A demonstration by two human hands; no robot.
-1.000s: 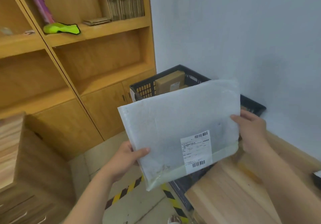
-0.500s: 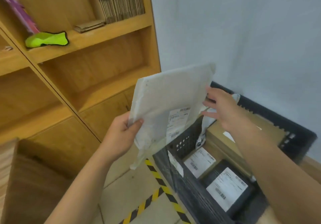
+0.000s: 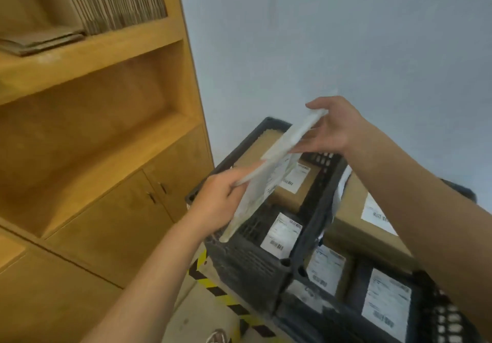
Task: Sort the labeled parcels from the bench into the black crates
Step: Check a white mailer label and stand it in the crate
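White plastic mailer (image 3: pixel 271 180) sat pinched in left grip (image 3: pixel 218 201) and right grip (image 3: pixel 332 132) over black plastic crate (image 3: pixel 247 263), beside tan wooden cabinet (image 3: pixel 106 209).

Mailer (image 3: pixel 269 180): earlier broad face to camera above the desk; now turned near edge-on, slanting from 1 o'clock down to 7 o'clock, low end at the near rim of a crate (image 3: pixel 247 260).
Left grip (image 3: pixel 221 199): moved from the mailer's bottom-left corner to mid-edge.
Right grip (image 3: pixel 332 129): moved from the right edge to the top end.
Desk: gone from view.
Second crate (image 3: pixel 332 313): entered at 5 o'clock.
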